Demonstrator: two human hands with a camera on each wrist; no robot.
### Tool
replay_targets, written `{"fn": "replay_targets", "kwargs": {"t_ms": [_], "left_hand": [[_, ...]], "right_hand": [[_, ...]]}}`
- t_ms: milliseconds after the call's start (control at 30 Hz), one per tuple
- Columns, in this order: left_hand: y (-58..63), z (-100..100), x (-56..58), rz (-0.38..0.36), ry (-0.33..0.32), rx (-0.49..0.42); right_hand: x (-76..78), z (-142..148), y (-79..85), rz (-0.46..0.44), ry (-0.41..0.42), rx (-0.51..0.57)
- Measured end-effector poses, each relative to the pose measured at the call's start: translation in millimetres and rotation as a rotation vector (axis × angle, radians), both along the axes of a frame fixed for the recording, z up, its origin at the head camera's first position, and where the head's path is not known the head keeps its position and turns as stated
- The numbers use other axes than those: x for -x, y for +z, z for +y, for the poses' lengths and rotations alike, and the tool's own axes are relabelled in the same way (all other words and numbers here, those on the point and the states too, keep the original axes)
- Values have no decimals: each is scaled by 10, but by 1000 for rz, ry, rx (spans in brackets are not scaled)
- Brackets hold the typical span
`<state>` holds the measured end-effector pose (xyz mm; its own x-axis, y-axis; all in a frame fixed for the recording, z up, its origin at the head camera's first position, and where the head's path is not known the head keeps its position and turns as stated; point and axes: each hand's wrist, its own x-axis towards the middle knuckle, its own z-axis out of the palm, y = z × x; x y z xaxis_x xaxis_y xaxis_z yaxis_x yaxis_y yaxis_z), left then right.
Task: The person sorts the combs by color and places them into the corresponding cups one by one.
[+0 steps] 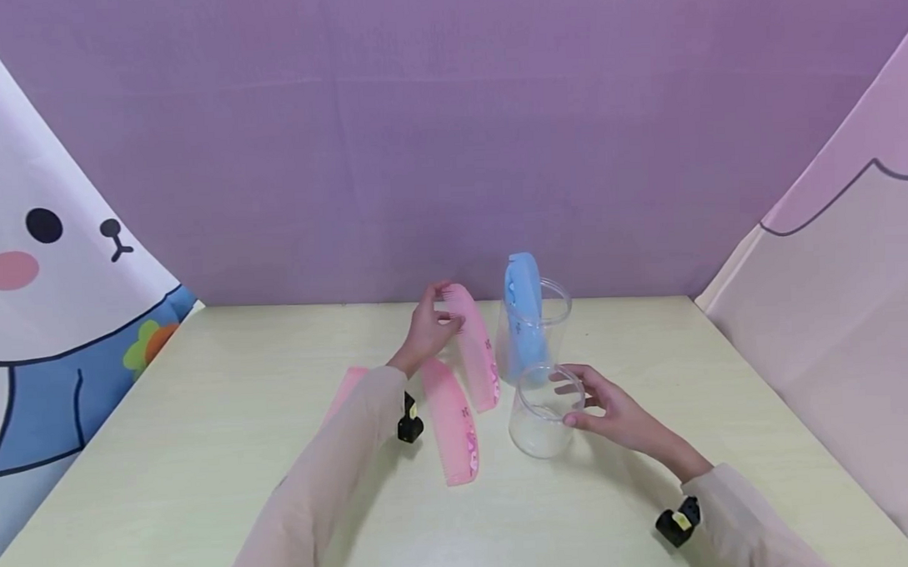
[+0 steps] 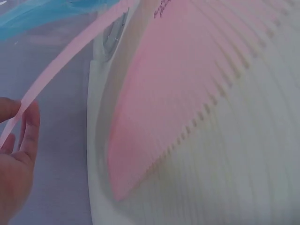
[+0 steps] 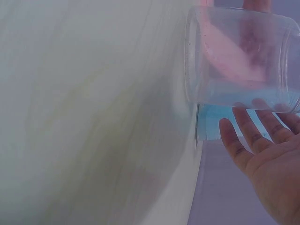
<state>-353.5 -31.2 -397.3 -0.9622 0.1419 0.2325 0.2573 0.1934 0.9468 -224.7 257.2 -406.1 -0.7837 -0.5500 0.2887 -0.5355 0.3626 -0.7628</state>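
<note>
My left hand (image 1: pixel 431 324) pinches the toothed side of a pink comb (image 1: pixel 477 358), near its upper end. The left wrist view shows this comb (image 2: pixel 58 65) edge-on between thumb and fingers. A second pink comb (image 1: pixel 451 425) lies on the table just nearer, and a third pink comb (image 1: pixel 345 389) is partly hidden by the left sleeve. My right hand (image 1: pixel 608 407) holds a clear plastic cup (image 1: pixel 542 437) from the right, thumb on the near side, fingers behind. That cup (image 3: pixel 234 96) stands upright on the table.
Behind the held cup stands another clear cup (image 1: pixel 556 322) with a blue comb (image 1: pixel 525 293) upright in it. The pale table (image 1: pixel 205 459) ends at a purple backdrop (image 1: pixel 419 134). Printed cloth panels flank it, a bear-like cartoon (image 1: pixel 50 331) on the left.
</note>
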Motion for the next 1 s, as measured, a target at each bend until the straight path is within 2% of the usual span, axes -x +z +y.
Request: {"fn": "replay_targets", "kwargs": {"t_ms": [233, 400, 567, 800, 1000], "left_hand": [[73, 37, -29, 68, 14, -64], [124, 55, -45, 129, -2, -107], [202, 55, -61, 171, -3, -105], [480, 22, -253, 245, -18, -122], [617, -4, -346, 256, -37, -145]], "right_hand": [[-3, -5, 1, -1, -7, 1], [-5, -7, 4, 3, -7, 0], [0, -7, 2, -1, -5, 2], [18, -4, -14, 4, -5, -3], [28, -1, -21, 11, -8, 1]]}}
